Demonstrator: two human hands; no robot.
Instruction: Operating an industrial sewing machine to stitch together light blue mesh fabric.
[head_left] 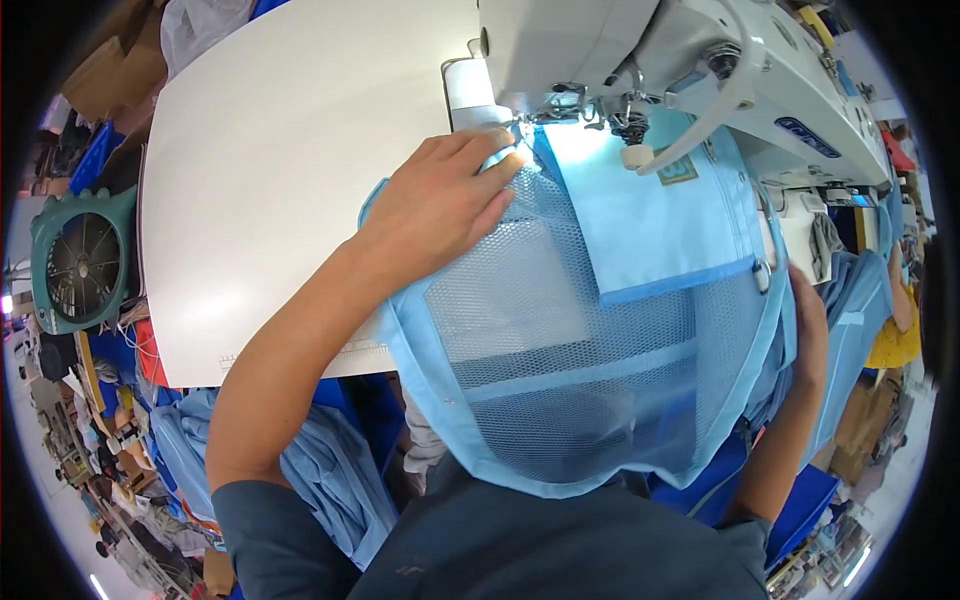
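A light blue mesh piece [590,390], edged with solid blue binding, spreads from the sewing machine [570,50] down to my lap. A plain light blue fabric panel [660,230] with a small printed patch lies over its upper right part. Close to the lit needle area, my left hand [445,200] has bent fingers on the mesh piece's upper edge, the fingertips gathering the fabric; its thumb is hidden. My right hand [808,320] is at the right side of the piece, beside a blue strap with a metal fitting [763,276]. Fabric hides most of its fingers.
The white sewing table [260,180] extends left, with a ruler scale along its near edge. A green fan [84,260] stands beyond its left side. Blue cloth [335,480] hangs below the table, and more blue fabric [850,300] piles at right. A white hose [700,130] curves from the machine.
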